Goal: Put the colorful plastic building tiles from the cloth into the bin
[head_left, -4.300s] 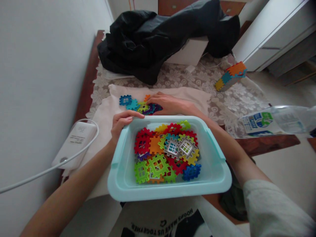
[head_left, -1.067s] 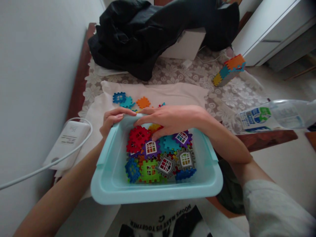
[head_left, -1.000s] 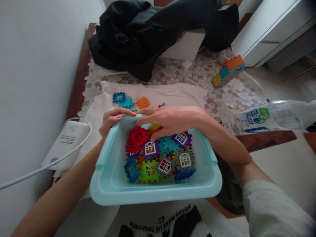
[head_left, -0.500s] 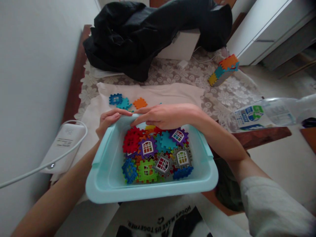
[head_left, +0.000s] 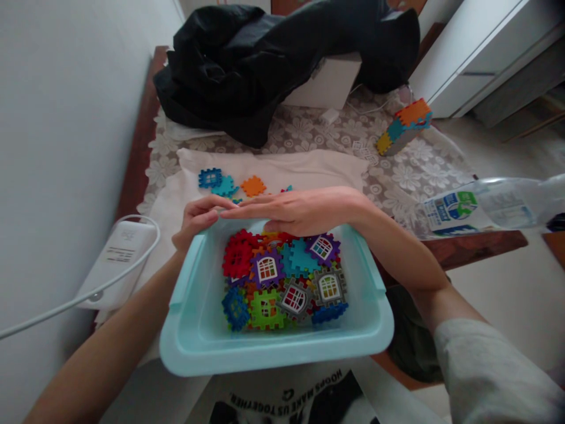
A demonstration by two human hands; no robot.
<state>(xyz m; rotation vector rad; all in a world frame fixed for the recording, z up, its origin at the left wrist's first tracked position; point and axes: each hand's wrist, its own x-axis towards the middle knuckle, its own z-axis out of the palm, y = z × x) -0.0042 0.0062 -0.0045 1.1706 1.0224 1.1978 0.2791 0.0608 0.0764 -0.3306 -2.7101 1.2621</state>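
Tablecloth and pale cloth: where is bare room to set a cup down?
On the pale cloth beyond the right hand, right of the orange piece; on the tablecloth between the block model and bottle. The tub is crowded with pieces.

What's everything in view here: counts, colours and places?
Tub: one, pale aqua, front centre
Tiles: many, multicoloured, in the tub
Loose tiles: three or more, blue and orange, beyond tub
Cloth: one, pinkish white, under loose tiles
Tile block: one, multicoloured, on tablecloth, right
Tablecloth: one, brownish with white flowers, on table
Table: one, reddish brown, centre
Cover: one, black, far side
Box: one, white, partly under cover
Bottle: one, clear, right
Device: one, white, left
Cable: one, white, by device
Cabinet: one, white, far right
Wall: one, pale, left
Left hand: one, bare, at tub's far-left corner
Right hand: one, bare, over tub's far rim
Shirt: one, pale grey, bottom
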